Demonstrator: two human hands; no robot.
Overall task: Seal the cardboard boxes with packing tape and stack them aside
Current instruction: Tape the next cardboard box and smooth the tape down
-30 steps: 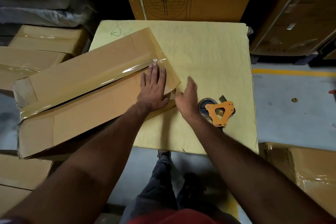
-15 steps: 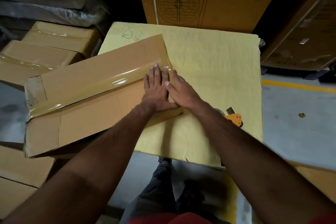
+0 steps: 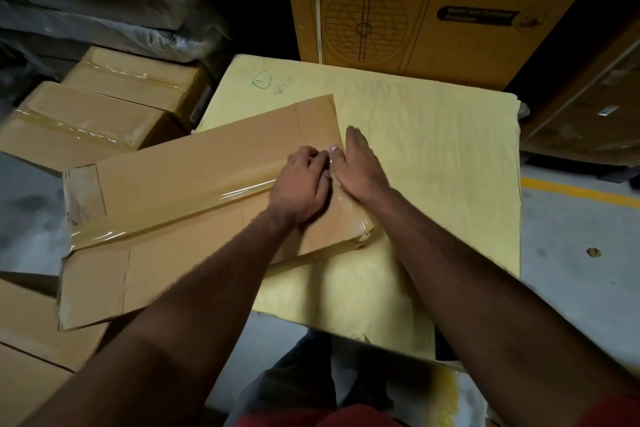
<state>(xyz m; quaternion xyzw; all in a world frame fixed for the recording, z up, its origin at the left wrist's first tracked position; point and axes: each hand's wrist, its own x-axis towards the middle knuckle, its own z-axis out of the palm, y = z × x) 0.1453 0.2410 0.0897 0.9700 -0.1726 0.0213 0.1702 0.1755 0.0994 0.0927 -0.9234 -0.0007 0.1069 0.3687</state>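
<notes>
Since half a second ago the right hand (image 3: 360, 166) has slid off the box top and now lies along the box's right end, while the left hand (image 3: 304, 180) has gone from flat fingers to curled ones. The orange tape dispenser that peeked out by the right forearm isn't visible anymore.

Going left to right: way over on the left there are already taped boxes (image 3: 104, 107) sitting low beside the work surface, shiny tape down their middles. Then the long flat cardboard box (image 3: 194, 191) being worked on, lying at an angle, its right end on the yellow sheet (image 3: 433, 156) and its left end hanging off past the edge. A glossy strip of packing tape (image 3: 156, 222) runs down its seam. The left hand rests on the tape near the right end, fingers bent, looks like pinching or pressing the tape end, can't tell exactly. Right hand's fingers are straight, pressed against the box end next to it, thumbs nearly touching. Behind it all stands a big printed carton (image 3: 433, 10).
</notes>
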